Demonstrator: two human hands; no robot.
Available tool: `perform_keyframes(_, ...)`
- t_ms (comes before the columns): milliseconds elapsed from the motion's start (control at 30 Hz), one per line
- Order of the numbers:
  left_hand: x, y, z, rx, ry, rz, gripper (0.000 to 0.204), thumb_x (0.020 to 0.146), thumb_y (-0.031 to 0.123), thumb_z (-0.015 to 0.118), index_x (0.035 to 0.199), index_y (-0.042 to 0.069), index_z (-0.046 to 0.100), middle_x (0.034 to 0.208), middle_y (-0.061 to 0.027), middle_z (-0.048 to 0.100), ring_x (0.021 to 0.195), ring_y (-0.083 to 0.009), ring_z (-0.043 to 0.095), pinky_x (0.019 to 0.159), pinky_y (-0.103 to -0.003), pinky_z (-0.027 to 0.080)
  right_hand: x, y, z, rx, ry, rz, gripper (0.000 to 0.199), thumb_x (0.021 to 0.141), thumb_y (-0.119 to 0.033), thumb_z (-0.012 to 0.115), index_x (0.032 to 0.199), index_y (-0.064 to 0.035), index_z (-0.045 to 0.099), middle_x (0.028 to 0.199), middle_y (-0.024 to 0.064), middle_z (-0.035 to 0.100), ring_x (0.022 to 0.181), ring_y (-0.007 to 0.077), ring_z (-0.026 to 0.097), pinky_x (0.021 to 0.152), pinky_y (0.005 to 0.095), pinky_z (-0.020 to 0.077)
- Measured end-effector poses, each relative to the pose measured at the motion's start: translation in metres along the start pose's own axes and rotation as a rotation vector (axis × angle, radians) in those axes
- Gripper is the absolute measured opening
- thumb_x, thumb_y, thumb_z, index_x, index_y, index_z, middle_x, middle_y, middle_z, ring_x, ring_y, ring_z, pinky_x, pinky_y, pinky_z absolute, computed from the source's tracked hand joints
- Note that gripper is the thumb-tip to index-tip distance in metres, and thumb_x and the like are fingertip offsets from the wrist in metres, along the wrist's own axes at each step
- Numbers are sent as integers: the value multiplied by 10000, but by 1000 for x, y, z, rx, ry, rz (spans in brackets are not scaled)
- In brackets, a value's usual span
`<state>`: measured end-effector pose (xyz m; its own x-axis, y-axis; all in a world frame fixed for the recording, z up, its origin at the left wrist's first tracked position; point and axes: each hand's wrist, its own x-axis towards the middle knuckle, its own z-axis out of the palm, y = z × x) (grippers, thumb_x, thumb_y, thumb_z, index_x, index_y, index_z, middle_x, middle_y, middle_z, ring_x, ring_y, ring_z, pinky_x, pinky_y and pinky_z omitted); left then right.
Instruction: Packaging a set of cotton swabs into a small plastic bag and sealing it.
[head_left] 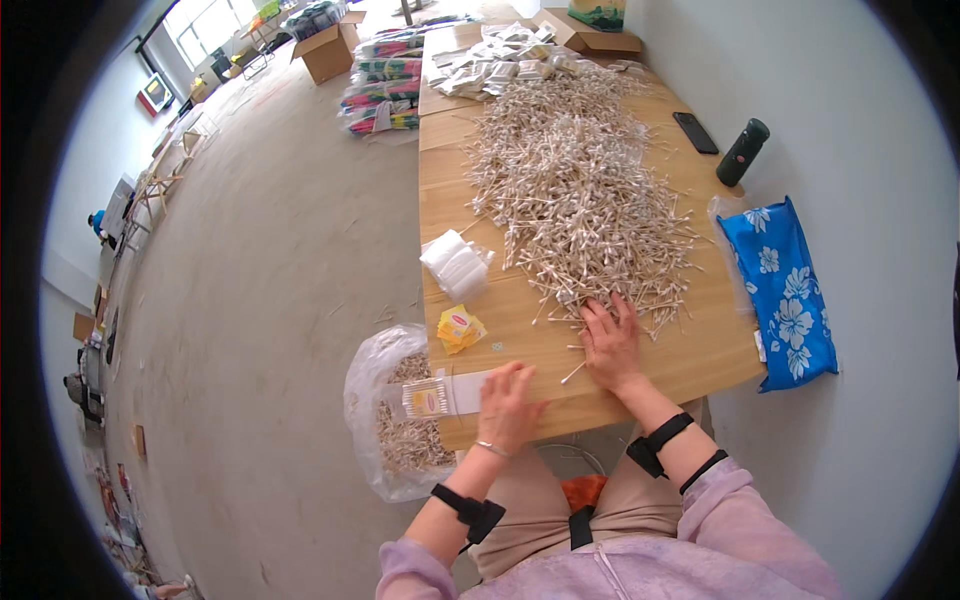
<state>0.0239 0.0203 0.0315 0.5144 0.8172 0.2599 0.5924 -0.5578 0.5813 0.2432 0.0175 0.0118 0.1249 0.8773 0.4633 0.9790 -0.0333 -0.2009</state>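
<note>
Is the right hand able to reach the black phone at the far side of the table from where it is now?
Probably not without leaning forward. The right hand rests at the near edge of the cotton swab pile, and the black phone lies far beyond it near the wall. Nothing blocks the way along the table's right edge.

Bare table (520,335) between hands; swab heap (580,190) blocks ahead.

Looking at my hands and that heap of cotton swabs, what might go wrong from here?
The right hand rakes at the near edge of the cotton swab pile, so loose swabs may roll off the table. The small packet under the left hand overhangs the table's corner and might slip into the plastic bag below.
</note>
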Motion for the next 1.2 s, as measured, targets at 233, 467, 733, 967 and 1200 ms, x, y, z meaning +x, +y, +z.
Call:
perform_keyframes(233, 33, 18, 51, -30, 52, 40, 302, 718, 135, 730, 1007, 99, 649, 1033, -80, 587, 1006, -278, 537, 881, -400, 430, -16, 11, -8, 138, -12, -16, 237, 850, -205, 601, 1072, -151, 664, 1255, 25, 565, 1270, 307, 378, 1106, 478, 227)
perform_keyframes(467, 34, 1, 45, -150, 21, 23, 71, 756, 67, 680, 824, 77, 659, 883, -78, 595, 892, -286, 557, 813, -394, 466, -1, 42, -9, 28, 88, 163, 186, 827, -183, 624, 989, -122, 691, 1233, 42, 578, 1254, 316, 388, 1090, 491, 250)
perform_keyframes(733, 76, 7, 40, -78, 301, -41, 236, 762, 23, 664, 995, 33, 624, 1027, -156, 564, 946, -332, 533, 846, -417, 445, -26, 0, -9, 29, 86, 96, 182, 801, -166, 625, 969, -156, 694, 1082, 47, 560, 1101, 276, 452, 1045, 457, 298)
perform_keyframes(967, 85, -25, 51, -117, 163, -181, 119, 794, 41, 655, 913, 47, 645, 884, -126, 589, 872, -302, 557, 793, -383, 458, -37, -10, -12, 165, 36, 106, 210, 786, -136, 629, 986, -160, 687, 978, 11, 561, 1008, 239, 484, 936, 409, 336)
perform_keyframes(1200, 59, -23, 43, -131, 92, -194, 79, 803, 62, 656, 881, 65, 644, 878, -116, 575, 879, -301, 542, 804, -392, 449, -38, -1, -13, 148, 71, 127, 214, 762, -111, 650, 968, -156, 687, 981, 15, 565, 1015, 239, 484, 947, 402, 338)
